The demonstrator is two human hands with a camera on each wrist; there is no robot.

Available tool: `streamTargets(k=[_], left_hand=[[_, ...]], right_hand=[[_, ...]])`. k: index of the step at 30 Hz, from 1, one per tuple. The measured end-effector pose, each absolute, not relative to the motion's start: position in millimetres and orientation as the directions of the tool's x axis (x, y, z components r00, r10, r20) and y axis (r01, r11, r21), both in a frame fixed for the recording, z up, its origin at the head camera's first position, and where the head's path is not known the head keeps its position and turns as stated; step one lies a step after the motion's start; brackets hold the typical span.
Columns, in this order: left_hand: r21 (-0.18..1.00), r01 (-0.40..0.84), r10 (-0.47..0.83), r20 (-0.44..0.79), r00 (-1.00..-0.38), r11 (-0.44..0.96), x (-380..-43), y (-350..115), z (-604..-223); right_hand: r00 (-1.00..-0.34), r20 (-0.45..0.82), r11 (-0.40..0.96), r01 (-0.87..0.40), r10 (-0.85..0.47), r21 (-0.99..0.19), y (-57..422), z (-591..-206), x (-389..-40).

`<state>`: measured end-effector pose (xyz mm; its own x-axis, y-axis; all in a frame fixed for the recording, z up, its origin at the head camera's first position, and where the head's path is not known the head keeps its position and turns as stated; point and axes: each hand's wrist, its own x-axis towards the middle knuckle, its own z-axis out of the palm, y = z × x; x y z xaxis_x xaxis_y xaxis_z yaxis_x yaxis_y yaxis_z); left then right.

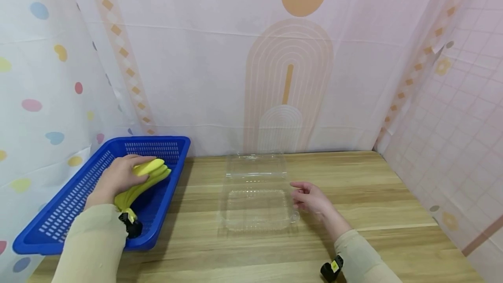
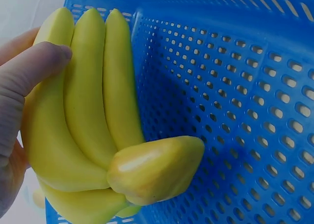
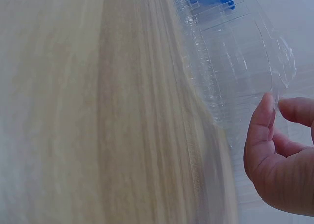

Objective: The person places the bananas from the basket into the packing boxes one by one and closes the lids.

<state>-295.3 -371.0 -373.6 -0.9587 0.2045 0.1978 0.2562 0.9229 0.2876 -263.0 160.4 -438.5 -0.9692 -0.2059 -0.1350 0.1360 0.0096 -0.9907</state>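
Observation:
My left hand [image 1: 119, 176] grips a bunch of yellow bananas [image 1: 142, 187] inside the blue basket [image 1: 157, 226]. In the left wrist view the thumb lies across the outer banana, and the thick stem end [image 2: 156, 171] points toward the basket's perforated side. The other fingers are mostly behind the fruit. A clear plastic clamshell container [image 1: 257, 208] stands on the table with its lid [image 1: 256, 164] raised at the back. At its right edge, my right hand [image 1: 312, 200] pinches the thin rim between thumb and forefinger, as the right wrist view shows.
The wooden table [image 1: 373, 204] runs back to a patterned curtain [image 1: 204, 77]. Another curtain [image 1: 467, 112] borders the right side, and a dotted one [image 1: 47, 82] stands beside the basket. Small black cameras [image 1: 332, 270] are strapped to both wrists.

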Motion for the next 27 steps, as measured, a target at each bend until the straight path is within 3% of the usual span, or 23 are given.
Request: streamTargets(k=[27], left_hand=[[0.261, 0.265, 0.145, 0.401, -0.904, 0.928, -286, -366, -356]], right_hand=[[-0.966, -0.117, -0.010, 0.123, -0.231, -0.992, 160, -438, -263]])
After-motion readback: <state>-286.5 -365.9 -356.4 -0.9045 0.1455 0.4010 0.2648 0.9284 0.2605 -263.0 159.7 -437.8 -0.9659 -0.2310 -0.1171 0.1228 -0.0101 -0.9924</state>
